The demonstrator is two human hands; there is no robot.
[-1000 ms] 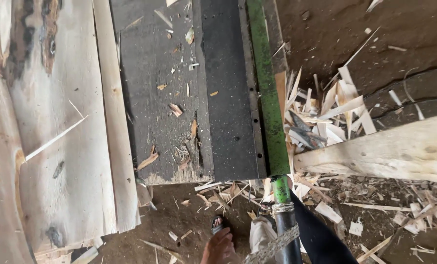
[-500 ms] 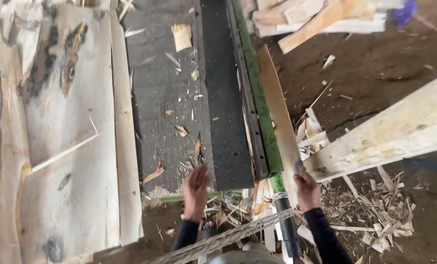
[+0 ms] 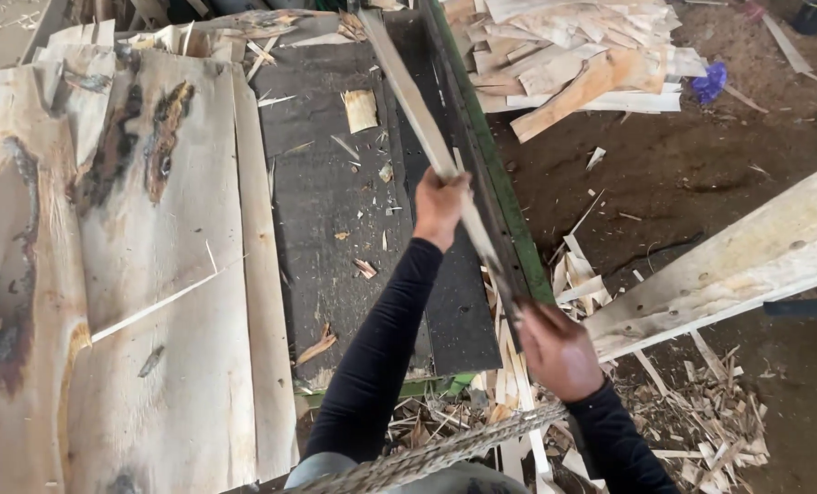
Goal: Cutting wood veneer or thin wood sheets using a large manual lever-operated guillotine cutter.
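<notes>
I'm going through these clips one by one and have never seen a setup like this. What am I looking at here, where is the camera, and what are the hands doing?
There is no robot here: a person in black sleeves works with bare hands, and the single camera sits on their head, looking down.

Both hands grip one long thin wooden strip. The left hand holds it about midway; the right hand holds its near end. The strip slants up and away over a dark belt-like surface littered with chips, which has a green metal rail along its right edge.

Left of the belt lie wide sheets of pale veneer with dark knots. On the right, the dirt floor holds a pile of offcut strips, loose splinters, and a pale plank.
</notes>
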